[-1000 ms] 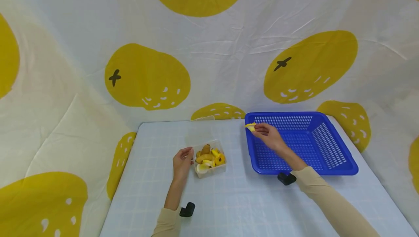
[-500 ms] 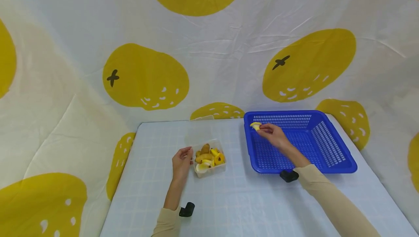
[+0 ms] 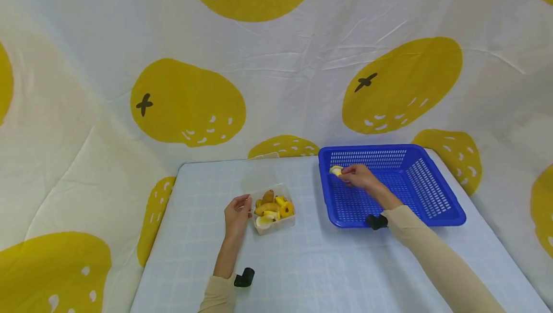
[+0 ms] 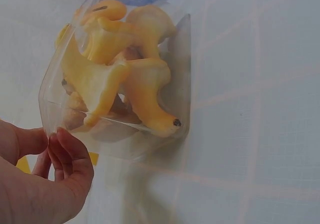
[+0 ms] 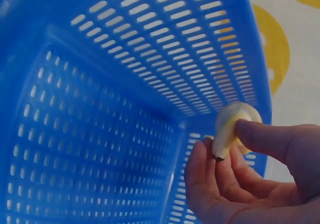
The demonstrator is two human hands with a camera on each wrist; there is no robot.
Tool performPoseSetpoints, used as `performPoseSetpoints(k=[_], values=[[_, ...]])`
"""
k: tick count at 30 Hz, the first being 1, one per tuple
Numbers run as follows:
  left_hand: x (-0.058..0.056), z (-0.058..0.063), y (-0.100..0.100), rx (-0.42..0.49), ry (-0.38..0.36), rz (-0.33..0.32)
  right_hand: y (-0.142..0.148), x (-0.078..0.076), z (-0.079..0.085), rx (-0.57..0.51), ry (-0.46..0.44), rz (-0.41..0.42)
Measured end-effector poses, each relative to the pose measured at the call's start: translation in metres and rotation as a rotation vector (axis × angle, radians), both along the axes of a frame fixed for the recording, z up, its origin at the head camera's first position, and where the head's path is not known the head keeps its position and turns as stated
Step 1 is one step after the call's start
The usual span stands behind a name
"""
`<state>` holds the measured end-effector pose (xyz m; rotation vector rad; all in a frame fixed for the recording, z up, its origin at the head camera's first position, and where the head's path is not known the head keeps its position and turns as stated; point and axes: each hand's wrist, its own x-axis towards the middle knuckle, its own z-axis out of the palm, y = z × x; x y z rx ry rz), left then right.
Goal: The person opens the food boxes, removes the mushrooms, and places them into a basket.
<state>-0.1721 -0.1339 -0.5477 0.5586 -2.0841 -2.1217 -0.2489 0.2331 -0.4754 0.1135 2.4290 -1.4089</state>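
A pale yellow mushroom point(image 3: 336, 171) with a flared cap is held in my right hand point(image 3: 360, 177). Thumb and fingers pinch its stem point(image 5: 222, 143), with the dark stem end downward in the right wrist view. This hand is over the left part of a blue slotted plastic basket point(image 3: 380, 202). At the left, my left hand point(image 3: 236, 216) pinches the left rim of a clear plastic box point(image 3: 276, 228). Inside the box lie several yellow and brownish mushrooms point(image 4: 147, 94), some overlapping and partly hiding others.
The box's clear lid point(image 3: 261, 173) is raised at the back, near the table's far edge. A pale checked cloth point(image 3: 302, 265) covers the table. Behind it hangs a white curtain point(image 3: 294, 87) printed with large yellow fruit. Black mounts point(image 3: 245, 277) sit at both wrists.
My right hand has moved from the basket's left rim inward and slightly lower over the basket, with the mushroom turned in the fingers. The left hand stays on the box; the head view shifts slightly.
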Motion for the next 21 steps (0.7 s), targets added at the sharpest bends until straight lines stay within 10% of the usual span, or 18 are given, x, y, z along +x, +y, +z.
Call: performPoseSetpoints(k=[21], values=[[0.001,-0.002,0.000,0.006,0.015,-0.004,-0.004,-0.027,-0.019,0.194,-0.126,0.099]])
